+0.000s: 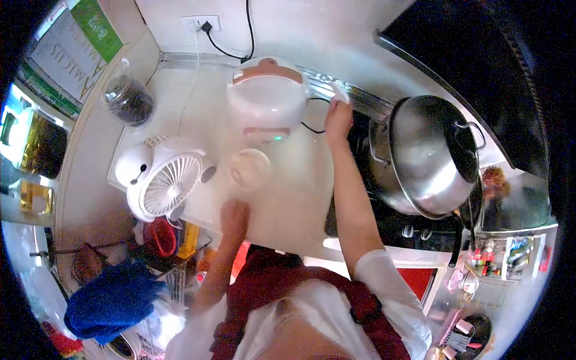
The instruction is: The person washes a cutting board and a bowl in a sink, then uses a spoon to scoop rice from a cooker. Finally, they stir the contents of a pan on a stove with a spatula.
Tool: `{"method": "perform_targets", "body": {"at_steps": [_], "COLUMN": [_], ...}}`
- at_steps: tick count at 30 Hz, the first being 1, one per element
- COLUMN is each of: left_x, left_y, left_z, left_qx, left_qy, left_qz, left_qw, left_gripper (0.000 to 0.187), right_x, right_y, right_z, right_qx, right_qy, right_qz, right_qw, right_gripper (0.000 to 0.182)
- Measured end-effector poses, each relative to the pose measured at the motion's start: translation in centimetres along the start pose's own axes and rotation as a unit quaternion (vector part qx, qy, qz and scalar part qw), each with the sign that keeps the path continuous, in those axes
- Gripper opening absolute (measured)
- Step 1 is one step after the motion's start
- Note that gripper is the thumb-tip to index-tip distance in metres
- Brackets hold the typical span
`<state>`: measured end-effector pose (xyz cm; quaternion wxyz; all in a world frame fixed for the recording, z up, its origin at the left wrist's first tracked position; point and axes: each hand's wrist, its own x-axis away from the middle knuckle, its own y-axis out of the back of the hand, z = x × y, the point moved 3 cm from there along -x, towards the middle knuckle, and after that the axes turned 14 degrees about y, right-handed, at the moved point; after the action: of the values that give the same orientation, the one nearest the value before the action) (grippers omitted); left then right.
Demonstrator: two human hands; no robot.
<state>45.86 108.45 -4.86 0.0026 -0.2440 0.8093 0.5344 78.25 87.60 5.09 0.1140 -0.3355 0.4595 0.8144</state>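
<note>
My right hand [340, 123] is closed on a small white thing [339, 93], its kind too blurred to tell, over the counter's back right part. Left of that hand stands a closed white rice cooker [269, 99] with pinkish trim and a lit green light. A pale round bowl-like thing [251, 170] sits in front of the cooker. Nearest to it is my left hand [234, 217], low at the counter's front edge; its fingers are smeared, so I cannot see whether they are closed.
On the left, a white fan [171, 183] stands on the counter [288, 210], with a dark-filled jar [128, 102] behind it. A large steel pot [426, 159] sits on the black stove [384, 225] to the right. A black cord hangs from the wall socket [201, 24].
</note>
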Motion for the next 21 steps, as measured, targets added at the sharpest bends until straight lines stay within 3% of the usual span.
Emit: {"method": "perform_targets", "body": {"at_steps": [2,4,5,7,12,14,15,18,21], "left_x": [-1.0,-1.8,-1.9,-2.3,-1.7,-1.9,-1.9,-2.1,-1.9], "left_y": [1.5,1.9,2.4,4.1,3.5,3.4,3.6,4.3,4.1], "left_z": [2.4,6.3,6.6,6.1,7.4,7.2,7.0,6.5,6.8], "left_qx": [0.055,0.166,0.167,-0.030,-0.013,-0.024,-0.018,-0.003,0.007], "left_qy": [-0.004,0.215,0.213,0.008,0.014,0.009,0.001,-0.005,-0.005], "left_qz": [-0.031,0.136,0.138,-0.043,-0.003,-0.007,-0.034,-0.063,-0.062], "left_qw": [0.998,0.953,0.953,0.999,1.000,1.000,0.999,0.998,0.998], "left_gripper": [0.011,0.010,0.010,0.014,0.021,0.021,0.022,0.025,0.028], "right_x": [-2.2,-3.4,-4.0,-4.6,-5.9,-6.4,-6.2,-5.3,-5.1], "right_y": [-1.9,-4.0,-5.1,-6.7,-9.7,-10.4,-10.7,-14.0,-13.2], "right_z": [-1.9,-4.0,-5.2,-6.4,-7.9,-7.6,-7.9,-11.0,-10.2], "right_qx": [0.038,0.055,0.049,0.056,0.003,0.000,-0.036,-0.130,-0.106], "right_qy": [-0.024,-0.011,-0.035,-0.029,-0.071,0.002,-0.070,-0.096,-0.091], "right_qz": [0.008,0.007,0.045,0.059,0.128,0.194,0.193,0.180,0.170], "right_qw": [0.999,0.998,0.997,0.996,0.989,0.981,0.978,0.970,0.976], "right_gripper": [0.029,0.028,0.027,0.031,0.034,0.039,0.035,0.032,0.029]}}
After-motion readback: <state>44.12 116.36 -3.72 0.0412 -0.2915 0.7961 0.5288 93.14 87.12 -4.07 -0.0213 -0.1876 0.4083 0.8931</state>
